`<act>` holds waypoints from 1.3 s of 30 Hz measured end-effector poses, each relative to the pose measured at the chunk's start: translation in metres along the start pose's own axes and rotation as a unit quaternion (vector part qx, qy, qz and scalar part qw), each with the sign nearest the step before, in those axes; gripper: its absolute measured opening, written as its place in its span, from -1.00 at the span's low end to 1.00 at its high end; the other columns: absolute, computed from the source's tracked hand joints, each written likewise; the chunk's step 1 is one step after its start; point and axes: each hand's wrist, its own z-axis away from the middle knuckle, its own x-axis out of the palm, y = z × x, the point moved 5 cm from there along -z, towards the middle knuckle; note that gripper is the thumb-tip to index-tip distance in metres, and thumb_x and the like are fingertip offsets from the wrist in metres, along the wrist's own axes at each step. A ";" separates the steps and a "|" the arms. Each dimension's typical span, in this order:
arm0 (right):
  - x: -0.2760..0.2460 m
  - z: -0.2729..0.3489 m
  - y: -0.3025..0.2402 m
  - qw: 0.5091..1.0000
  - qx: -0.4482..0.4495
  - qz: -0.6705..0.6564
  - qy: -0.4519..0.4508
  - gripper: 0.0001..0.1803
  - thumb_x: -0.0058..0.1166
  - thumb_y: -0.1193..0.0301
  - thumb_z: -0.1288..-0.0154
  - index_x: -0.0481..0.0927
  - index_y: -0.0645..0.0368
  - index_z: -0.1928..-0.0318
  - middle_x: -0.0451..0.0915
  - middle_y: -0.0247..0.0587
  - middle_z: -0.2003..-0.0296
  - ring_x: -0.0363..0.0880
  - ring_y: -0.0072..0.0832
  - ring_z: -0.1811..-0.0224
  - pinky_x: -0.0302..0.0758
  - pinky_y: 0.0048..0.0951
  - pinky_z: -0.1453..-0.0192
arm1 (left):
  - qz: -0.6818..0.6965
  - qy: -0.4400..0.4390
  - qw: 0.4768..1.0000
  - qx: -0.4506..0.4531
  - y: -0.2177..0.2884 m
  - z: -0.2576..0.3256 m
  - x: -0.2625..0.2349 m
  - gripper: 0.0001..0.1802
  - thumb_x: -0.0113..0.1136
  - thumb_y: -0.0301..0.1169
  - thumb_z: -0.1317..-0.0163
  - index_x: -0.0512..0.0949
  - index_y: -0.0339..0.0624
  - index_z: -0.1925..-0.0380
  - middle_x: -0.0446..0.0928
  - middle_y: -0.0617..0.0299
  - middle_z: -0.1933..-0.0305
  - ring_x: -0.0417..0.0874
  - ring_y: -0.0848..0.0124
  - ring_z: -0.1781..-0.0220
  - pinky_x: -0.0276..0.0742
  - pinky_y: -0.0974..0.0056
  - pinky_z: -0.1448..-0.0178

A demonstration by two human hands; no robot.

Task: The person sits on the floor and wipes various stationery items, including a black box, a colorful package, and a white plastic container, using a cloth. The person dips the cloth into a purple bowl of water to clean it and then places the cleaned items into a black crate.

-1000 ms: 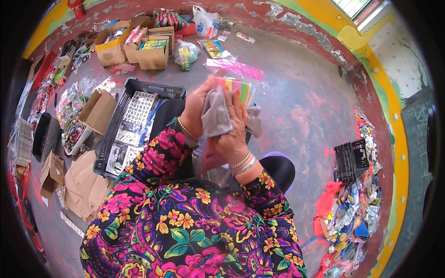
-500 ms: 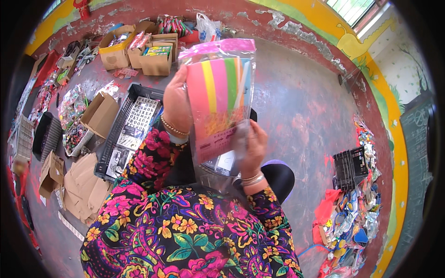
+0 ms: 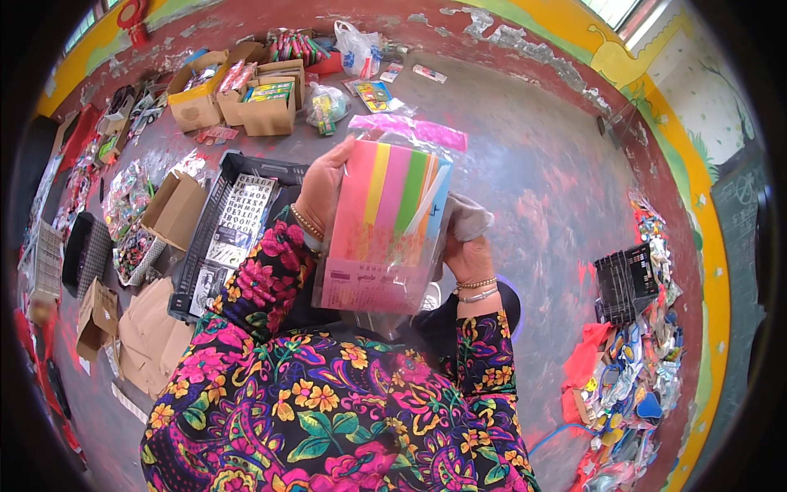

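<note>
Grey floor (image 3: 557, 180) stretches from the packet (image 3: 385, 230) on the right out to a black crate (image 3: 625, 283) and a pile of goods (image 3: 619, 394) along the wall; on the left, a black tray (image 3: 287, 172) of printed sheets (image 3: 238, 217) lies close to the left forearm, and cardboard boxes (image 3: 268, 119) stand farther off beyond it. The packet is held up in front of the person's body, its lower edge near the flowered top (image 3: 328, 394). Its long axis runs away from the person, the far end leaning slightly right, with the striped face toward the wearer. It is flat, oblong, see-through and shiny, showing pink, yellow, green, orange and blue bands, a white strip, a bright pink header and a printed pink lower part. The left hand (image 3: 324, 184) has its fingers closed on the packet's left edge. The right hand (image 3: 469, 261), partly behind the right edge, has its fingers folded on a grey cloth (image 3: 470, 220).
</note>
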 end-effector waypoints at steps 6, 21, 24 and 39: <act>-0.050 0.009 0.024 0.987 0.049 0.018 0.150 -0.67 0.02 0.29 -0.25 0.43 0.14 0.01 0.54 -0.38 0.13 0.51 -0.55 0.10 0.45 -0.50 -0.01 | -0.053 -0.005 0.998 -0.029 -0.022 -0.030 -0.038 -0.62 -0.24 -0.18 -0.36 0.35 -0.21 0.02 0.48 0.17 0.06 0.51 0.36 0.06 0.40 0.26 -0.08; -0.059 0.008 0.006 0.948 -0.067 0.126 0.286 -0.85 0.01 0.49 -0.24 0.53 0.20 0.18 0.56 -0.43 0.29 0.50 -0.68 0.26 0.42 -0.62 0.16 | -0.192 0.043 0.966 -0.170 -0.065 -0.006 -0.060 -0.54 -0.05 -0.44 -0.24 0.22 -0.27 -0.15 0.40 0.08 -0.07 0.50 0.30 -0.01 0.41 0.24 -0.10; -0.066 0.009 0.008 0.952 -0.042 0.118 0.281 -0.85 -0.02 0.53 -0.23 0.53 0.20 0.18 0.56 -0.43 0.28 0.50 -0.68 0.27 0.42 -0.62 0.16 | -0.174 0.032 0.975 -0.132 -0.066 -0.010 -0.065 -0.55 -0.06 -0.44 -0.25 0.22 -0.28 -0.15 0.41 0.08 -0.06 0.50 0.29 -0.01 0.41 0.22 -0.11; -0.066 0.038 -0.010 0.939 0.037 0.192 0.282 -0.78 -0.14 0.56 -0.20 0.50 0.30 0.15 0.56 -0.25 0.25 0.56 -0.46 0.24 0.51 -0.44 0.14 | -0.029 0.100 0.990 0.092 -0.007 -0.029 -0.110 -0.69 -0.11 -0.43 -0.28 0.33 -0.26 -0.02 0.47 0.07 0.03 0.53 0.21 0.03 0.44 0.10 -0.09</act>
